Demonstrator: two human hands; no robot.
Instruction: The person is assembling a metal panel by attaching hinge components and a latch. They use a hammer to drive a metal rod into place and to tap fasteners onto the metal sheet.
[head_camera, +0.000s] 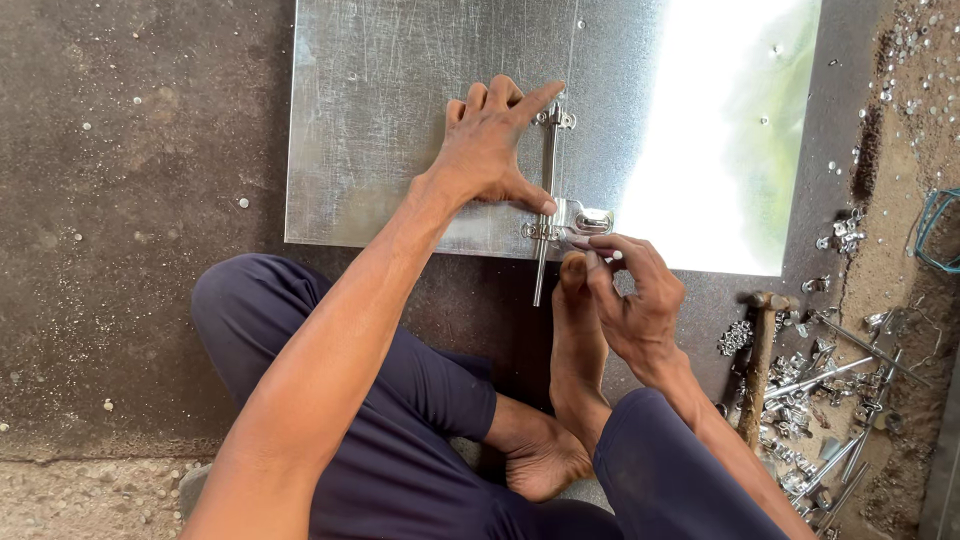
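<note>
**Two hands at a door bolt on a metal sheet**

We look down at our own crossed legs (400, 420) in dark trousers, one bare foot (578, 330) pointing to twelve o'clock. Just beyond the toes, our right hand (632, 300) pinches a small pale piece, too small to identify, between thumb and fingertips. It sits touching the latch (580, 220) at the sheet's near edge. The bolt (548, 190) runs from six to twelve o'clock, its lower end overhanging the sheet (380, 120). Our left hand (490, 150) lies flat at nine o'clock of the bolt, fingers spread wide, thumb and forefinger touching it. The right hand is nearer the latch. At four o'clock lie a hammer (757, 360) and a heap of bolts (830, 420).
</note>
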